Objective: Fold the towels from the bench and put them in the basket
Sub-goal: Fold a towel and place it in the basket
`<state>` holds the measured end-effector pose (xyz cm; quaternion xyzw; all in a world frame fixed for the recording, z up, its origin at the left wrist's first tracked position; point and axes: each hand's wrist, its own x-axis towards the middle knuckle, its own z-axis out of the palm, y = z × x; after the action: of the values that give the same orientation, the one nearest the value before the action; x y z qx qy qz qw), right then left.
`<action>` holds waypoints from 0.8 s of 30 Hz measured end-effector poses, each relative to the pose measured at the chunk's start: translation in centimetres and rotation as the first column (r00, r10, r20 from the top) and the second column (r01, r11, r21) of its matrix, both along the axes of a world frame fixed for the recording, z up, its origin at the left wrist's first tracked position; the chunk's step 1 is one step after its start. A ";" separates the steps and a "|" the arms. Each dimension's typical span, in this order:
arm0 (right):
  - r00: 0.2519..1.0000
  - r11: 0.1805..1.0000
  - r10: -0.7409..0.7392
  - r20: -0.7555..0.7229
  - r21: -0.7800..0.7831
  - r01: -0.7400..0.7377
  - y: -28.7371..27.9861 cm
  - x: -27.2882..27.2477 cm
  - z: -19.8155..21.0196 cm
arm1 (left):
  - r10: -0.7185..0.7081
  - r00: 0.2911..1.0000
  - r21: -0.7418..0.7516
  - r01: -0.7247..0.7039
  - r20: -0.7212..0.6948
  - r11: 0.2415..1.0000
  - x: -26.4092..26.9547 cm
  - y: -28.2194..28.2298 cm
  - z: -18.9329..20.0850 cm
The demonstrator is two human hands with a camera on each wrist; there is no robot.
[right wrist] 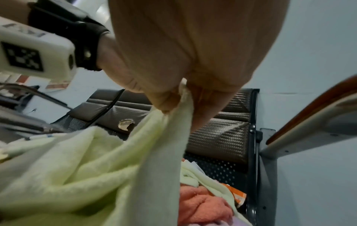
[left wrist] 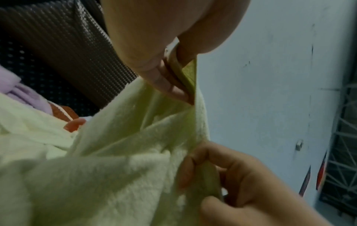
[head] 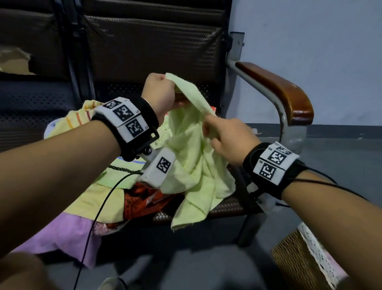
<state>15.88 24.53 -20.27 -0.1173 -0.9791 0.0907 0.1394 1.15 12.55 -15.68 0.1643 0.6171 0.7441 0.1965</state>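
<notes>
A pale green towel (head: 191, 158) hangs above the bench seat, lifted by both hands. My left hand (head: 160, 92) pinches its top corner, fingers curled round the edge. Lower and to the right, my right hand (head: 222, 138) pinches the same edge. In the left wrist view the green towel (left wrist: 108, 160) runs from my left fingers (left wrist: 170, 82) down to my right hand (left wrist: 228, 180). The right wrist view shows my right fingers (right wrist: 173, 97) gripping the towel (right wrist: 92, 168). The wicker basket (head: 299, 263) with a lace lining stands on the floor at the lower right.
More towels lie piled on the bench (head: 228, 205): a yellow striped one (head: 78, 115), a red patterned one (head: 144, 198), a purple one (head: 64, 233), and an orange one (right wrist: 203, 204). A wooden armrest (head: 279, 90) rises on the right. A black cable (head: 102, 211) dangles from my left wrist.
</notes>
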 end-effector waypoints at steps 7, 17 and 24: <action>0.974 0.975 -0.179 -0.142 -0.155 0.157 0.2 -0.2 0.7 | 0.094 0.995 -0.053 -0.095 -0.022 0.994 -0.9 -0.9 -1.2; 0.982 0.948 -0.190 -0.006 -0.263 0.182 -2.8 -2.3 -0.8 | -0.187 0.981 0.048 0.185 0.045 0.982 2.0 -0.3 -0.6; 0.874 0.828 -0.463 -0.148 -0.423 0.367 -0.1 -3.2 -1.1 | -0.099 0.995 0.032 0.100 -0.032 0.995 1.3 -0.4 -1.1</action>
<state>12.71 24.43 -21.35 -0.3414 -0.8679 0.2607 0.2494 2.40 12.11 -16.74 0.2095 0.5986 0.7409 0.2210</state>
